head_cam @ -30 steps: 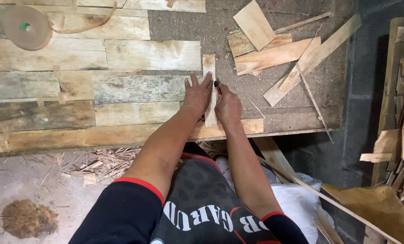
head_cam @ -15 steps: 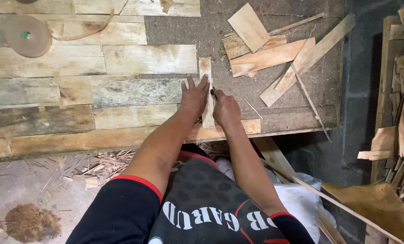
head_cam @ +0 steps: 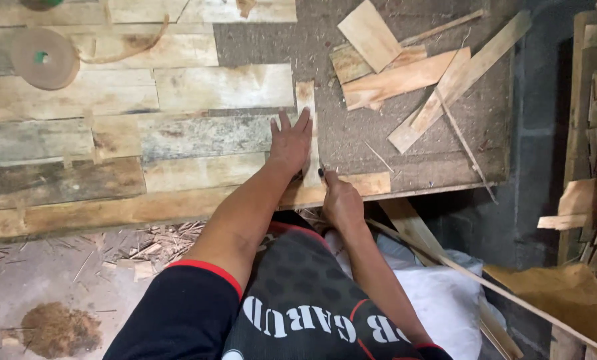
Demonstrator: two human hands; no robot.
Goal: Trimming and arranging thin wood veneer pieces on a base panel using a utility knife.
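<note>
Left hand (head_cam: pixel 290 141) lay flat, fingers spread, pressing a narrow upright wood strip (head_cam: pixel 308 107) against the boards (head_cam: pixel 178 133) — right hand (head_cam: pixel 338 200), fist closed, gripped a dark marker (head_cam: pixel 322 172) at the strip's lower end.

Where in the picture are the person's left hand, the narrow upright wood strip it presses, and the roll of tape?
left hand (head_cam: pixel 290 143): head view, back of the hand.
narrow upright wood strip (head_cam: pixel 305 95): head view, top end.
roll of tape (head_cam: pixel 44 59): head view, flat brown face.
</note>
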